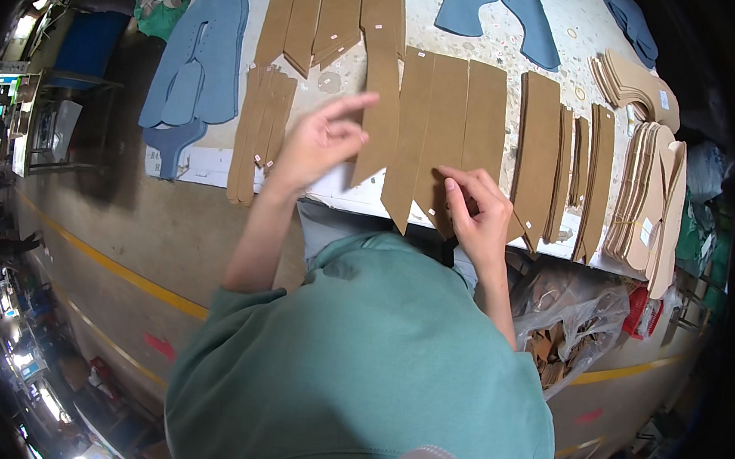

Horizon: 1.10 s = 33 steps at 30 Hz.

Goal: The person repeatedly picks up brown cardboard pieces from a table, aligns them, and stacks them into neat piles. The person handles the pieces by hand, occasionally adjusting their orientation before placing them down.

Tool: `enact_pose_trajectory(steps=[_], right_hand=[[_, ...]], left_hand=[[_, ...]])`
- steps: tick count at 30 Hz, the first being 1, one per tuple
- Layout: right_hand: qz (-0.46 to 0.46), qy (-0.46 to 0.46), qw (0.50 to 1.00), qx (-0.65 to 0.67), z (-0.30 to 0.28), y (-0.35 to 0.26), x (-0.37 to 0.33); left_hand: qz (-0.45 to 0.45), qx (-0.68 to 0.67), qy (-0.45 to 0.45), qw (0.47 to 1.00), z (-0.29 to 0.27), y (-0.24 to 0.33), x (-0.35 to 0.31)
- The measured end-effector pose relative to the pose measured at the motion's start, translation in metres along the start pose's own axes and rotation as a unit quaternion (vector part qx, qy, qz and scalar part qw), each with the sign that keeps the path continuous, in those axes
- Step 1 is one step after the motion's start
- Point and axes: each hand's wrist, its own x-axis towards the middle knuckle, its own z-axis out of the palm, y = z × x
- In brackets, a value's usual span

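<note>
Over the table's front part, my left hand (327, 144) is raised and slightly blurred. Its index finger stretches to the right toward a long brown strip (381, 101), and I see nothing held in it. My right hand (481, 211) is bent in a pinch, thumb against the index finger, at the lower part of a brown panel (447, 115). Whatever is between those fingertips, if anything, is too small to make out. Left of that panel lies another brown strip (412, 129) with a pointed end over the table edge. Small white labels dot several brown pieces.
Blue cut pieces (192, 69) lie at the left of the speckled white table (329, 97). Brown strip stacks (536, 148) and tied beige stacks (642, 195) stand on the right. Below the right edge hangs a clear plastic bag (567, 323) of scraps, near a red basket (642, 313).
</note>
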Motion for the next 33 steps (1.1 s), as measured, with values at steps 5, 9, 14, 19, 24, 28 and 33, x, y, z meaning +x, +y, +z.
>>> enact_pose_trajectory(steps=[5,9,14,19,24,28,33], right_hand=[[-0.014,-0.003,1.0,-0.018,-0.001,0.001,0.006],[-0.02,0.007,1.0,0.0,0.003,0.004,0.006],[-0.016,0.006,1.0,-0.007,0.002,0.007,0.002],[-0.02,0.008,1.0,-0.001,0.002,0.007,0.001],[-0.027,-0.012,1.0,-0.009,-0.001,0.005,0.003],[0.011,-0.006,0.998,0.065,-0.011,-0.001,-0.002],[0.014,0.051,0.998,0.037,-0.029,-0.009,-0.006]], left_hand=[[0.023,0.061,0.023,0.998,0.0,-0.034,-0.009],[0.052,0.081,0.047,0.994,0.005,-0.037,0.003],[0.037,0.065,-0.008,0.997,-0.004,-0.033,0.006],[-0.006,0.08,-0.047,0.996,-0.01,-0.027,-0.011],[0.032,0.131,0.004,0.991,0.003,-0.029,-0.023],[0.038,0.163,-0.002,0.986,0.004,-0.026,-0.024],[0.135,0.449,0.066,0.881,0.0,-0.027,-0.019]])
